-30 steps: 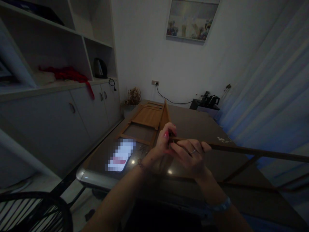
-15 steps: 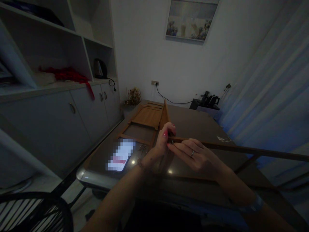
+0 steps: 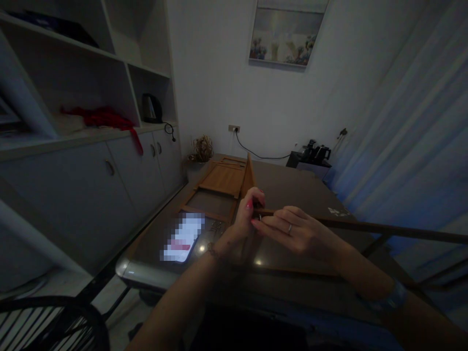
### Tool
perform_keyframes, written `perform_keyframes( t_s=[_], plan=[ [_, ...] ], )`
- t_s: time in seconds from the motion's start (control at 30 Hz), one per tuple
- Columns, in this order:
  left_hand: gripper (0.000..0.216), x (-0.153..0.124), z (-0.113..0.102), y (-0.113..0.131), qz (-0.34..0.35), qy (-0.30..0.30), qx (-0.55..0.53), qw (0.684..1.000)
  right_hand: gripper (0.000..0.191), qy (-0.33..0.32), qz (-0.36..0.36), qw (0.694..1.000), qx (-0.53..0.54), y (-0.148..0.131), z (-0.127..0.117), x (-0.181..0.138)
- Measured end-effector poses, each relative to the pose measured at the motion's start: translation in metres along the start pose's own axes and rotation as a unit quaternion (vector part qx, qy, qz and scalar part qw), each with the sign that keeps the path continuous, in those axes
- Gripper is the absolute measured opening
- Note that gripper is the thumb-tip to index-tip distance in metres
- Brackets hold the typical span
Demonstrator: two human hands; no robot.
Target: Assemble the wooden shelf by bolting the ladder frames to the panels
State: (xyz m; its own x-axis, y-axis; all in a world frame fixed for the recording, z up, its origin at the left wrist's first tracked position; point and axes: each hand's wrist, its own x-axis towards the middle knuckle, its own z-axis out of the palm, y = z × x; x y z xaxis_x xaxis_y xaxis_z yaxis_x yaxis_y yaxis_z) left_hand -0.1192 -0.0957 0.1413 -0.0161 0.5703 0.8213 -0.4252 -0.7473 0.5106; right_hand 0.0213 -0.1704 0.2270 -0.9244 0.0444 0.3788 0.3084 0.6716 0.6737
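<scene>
My left hand is closed around the corner where an upright wooden panel meets a long wooden bar running off to the right. Close beside it, my right hand has its fingertips pinched at a small shiny metal piece by that corner; its exact kind is too small and dim to make out. Fingers hide most of the joint. Beyond my left hand a wooden slatted section and an open wooden frame lie on the table.
A lit phone lies left of my hands, with several small metal parts near it. White scraps are on the table at right. A black chair stands lower left, cabinets along the left wall.
Both hands stay at the corner, the right fingers still at the small metal piece. The view has tilted very slightly; the wooden parts look otherwise unchanged.
</scene>
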Motion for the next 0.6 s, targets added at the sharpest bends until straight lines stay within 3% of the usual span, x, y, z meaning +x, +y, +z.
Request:
perform_keyframes(
  t_s=[0.2, 0.43, 0.6],
  plan=[
    [0.046, 0.002, 0.001, 0.001, 0.017, 0.004, -0.001, 1.0, 0.032, 0.011, 0.033, 0.999, -0.007, -0.002, 0.002, -0.003],
    [0.048, 0.002, 0.001, 0.0, 0.012, 0.006, 0.006, 1.0, 0.025, 0.028, -0.066, 0.997, -0.039, 0.007, -0.001, 0.001],
    [0.045, 0.0, -0.001, -0.002, 0.002, -0.001, 0.001, 1.0, 0.011, 0.041, -0.114, 0.992, -0.022, 0.014, 0.004, 0.012]
  ],
)
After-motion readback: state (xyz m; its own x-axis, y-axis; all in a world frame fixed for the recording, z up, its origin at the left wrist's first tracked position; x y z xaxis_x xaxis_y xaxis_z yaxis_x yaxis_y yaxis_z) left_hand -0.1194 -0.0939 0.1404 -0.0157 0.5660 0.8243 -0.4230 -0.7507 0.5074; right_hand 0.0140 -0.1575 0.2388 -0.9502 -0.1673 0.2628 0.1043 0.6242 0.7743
